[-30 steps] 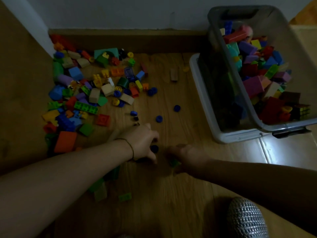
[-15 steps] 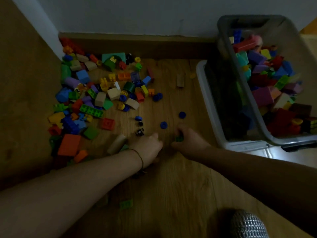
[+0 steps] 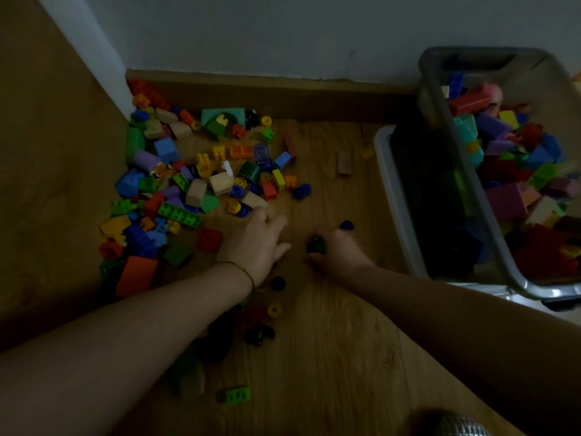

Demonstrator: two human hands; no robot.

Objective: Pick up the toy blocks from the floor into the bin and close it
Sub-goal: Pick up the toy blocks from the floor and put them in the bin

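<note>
Wood-grain floor [image 3: 330,357] meets a brown skirting board [image 3: 267,92] under a pale grey wall [image 3: 251,33]; lighting is dim. No brand, label or writing is legible anywhere.

The clear plastic bin [image 3: 465,171] stands at right against the wall, tilted, already well filled with mixed bricks. Its white lid [image 3: 393,196] lies under the bin on the floor, so the bin is open.

The main pile of toy blocks [image 3: 188,184] remains on the floor at left, in the corner. An orange block [image 3: 136,275] sits at its near edge, a red square brick [image 3: 209,239] just beside the left wrist, and a green two-stud brick [image 3: 237,395] lies apart, nearer the camera.

Left hand [image 3: 261,243], palm down with fingers loosely spread, rests at the pile's edge; whether it holds anything cannot be told. Right hand [image 3: 338,250] is curled around a dark green piece [image 3: 317,244], a blue round piece [image 3: 346,225] just beyond its fingers.

Against the earlier frame, both hands have advanced toward the pile, leaving several small dark and yellow pieces [image 3: 274,309] now lying beside the left forearm.
</note>
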